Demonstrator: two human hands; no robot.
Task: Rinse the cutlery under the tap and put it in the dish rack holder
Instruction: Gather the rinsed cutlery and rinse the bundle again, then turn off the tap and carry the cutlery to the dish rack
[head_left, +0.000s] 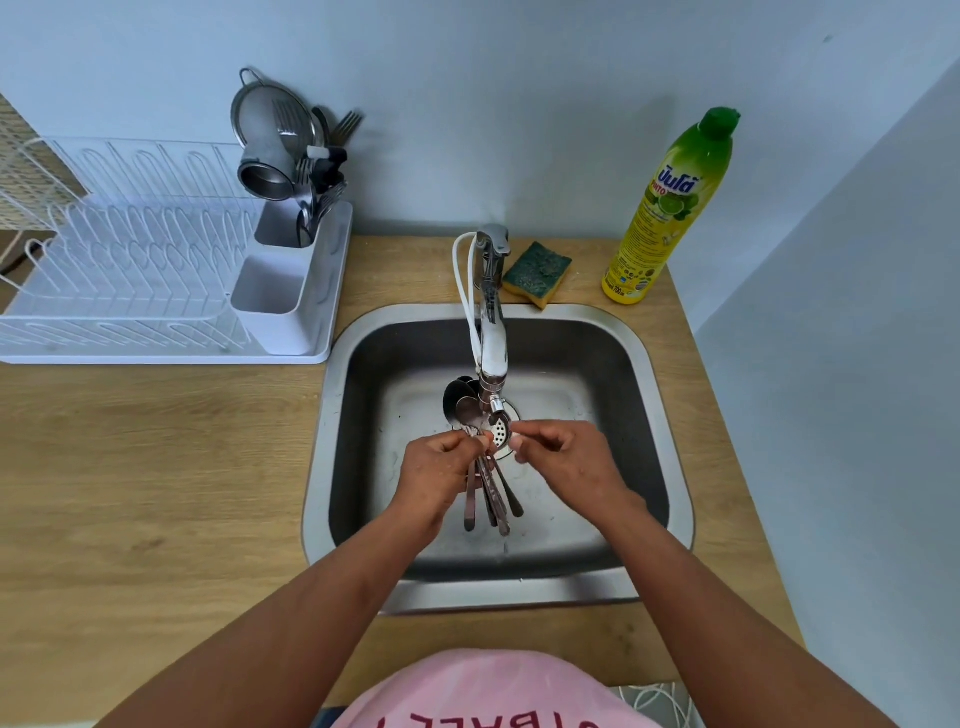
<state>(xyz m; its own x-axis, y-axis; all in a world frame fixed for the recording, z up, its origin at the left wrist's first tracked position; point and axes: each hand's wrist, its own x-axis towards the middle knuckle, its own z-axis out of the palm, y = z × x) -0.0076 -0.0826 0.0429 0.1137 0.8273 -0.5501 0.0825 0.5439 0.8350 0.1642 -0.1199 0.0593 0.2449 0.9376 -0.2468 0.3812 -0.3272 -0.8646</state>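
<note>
Over the steel sink (649, 364), the left hand (439, 473) grips a bundle of spoons (475, 441) under the tap (491, 332); the right hand (563, 457) pinches one spoon.

The dish soap bottle (670, 208) — yellow with a green cap, standing on the surface (156, 467) by the wall — bears the only clear print. Its label carries a brand name in large blue Thai script, tilted upward, and just under it a red band with white Latin letters that seem to begin "PINTO", though the rest is too small to tell. Near the bottle's base a small mark reads "700", apparently followed by "ml". The fine print along the label is too blurred to read.

On the pink shirt (493, 691) at the bottom edge — dark red capital letters, cut off and seen upside down, not legible.
</note>
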